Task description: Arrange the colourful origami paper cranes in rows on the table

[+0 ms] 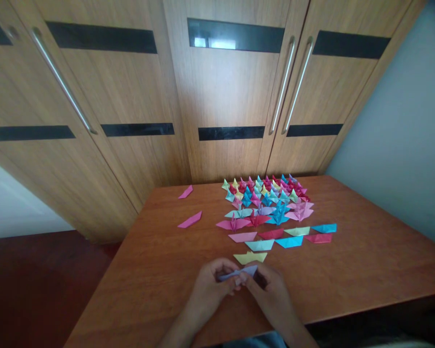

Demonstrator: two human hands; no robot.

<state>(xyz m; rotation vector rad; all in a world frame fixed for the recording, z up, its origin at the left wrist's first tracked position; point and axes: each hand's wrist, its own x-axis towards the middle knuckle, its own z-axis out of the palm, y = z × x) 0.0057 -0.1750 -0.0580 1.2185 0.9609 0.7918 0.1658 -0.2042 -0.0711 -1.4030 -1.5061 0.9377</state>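
Observation:
Both my hands meet over the near part of the wooden table (366, 261). My left hand (210, 285) and my right hand (270, 289) pinch a small lilac folded paper piece (239, 273) between their fingertips. Just beyond it lies a yellow folded paper boat (250, 257). Farther back lie rows of flat paper boats (289, 241) in pink, red, blue and yellow. Behind those stand several paper cranes (255, 220) and a dense cluster of small coloured paper figures (266, 189).
Two pink folded pieces (189, 220) (185, 192) lie apart on the table's left side. Wooden wardrobe doors with long metal handles (286, 87) rise right behind the table. A pale wall (402, 145) stands at the right, a dark red floor (39, 285) at the left.

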